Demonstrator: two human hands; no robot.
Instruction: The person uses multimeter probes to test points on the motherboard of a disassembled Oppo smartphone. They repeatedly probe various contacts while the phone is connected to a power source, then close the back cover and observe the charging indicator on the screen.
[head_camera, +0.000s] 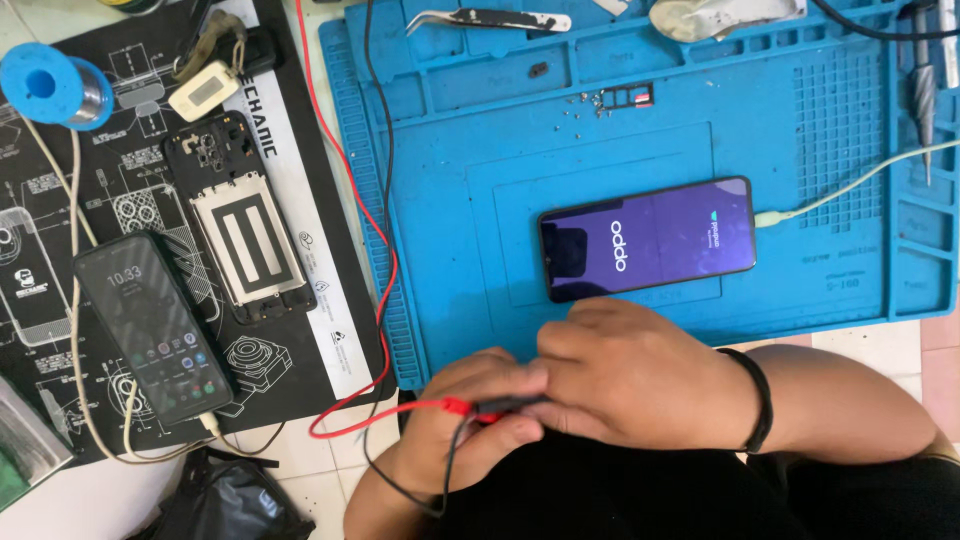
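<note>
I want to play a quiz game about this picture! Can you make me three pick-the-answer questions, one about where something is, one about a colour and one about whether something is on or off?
1. Where does the phone with the purple screen lie?
A. on the blue mat
B. on the black mat
C. in a hand

2. What colour is the solder spool?
A. red
B. blue
C. green

3. Is the screen of the phone on the black mat lit?
A. dark
B. lit, showing icons
C. cracked off

Answers: 1 A, it rests flat on the blue mat's middle. 2 B, its rim and hub are blue. 3 B, small icons glow on it. The left hand and right hand hold the probes, red and black.
</note>
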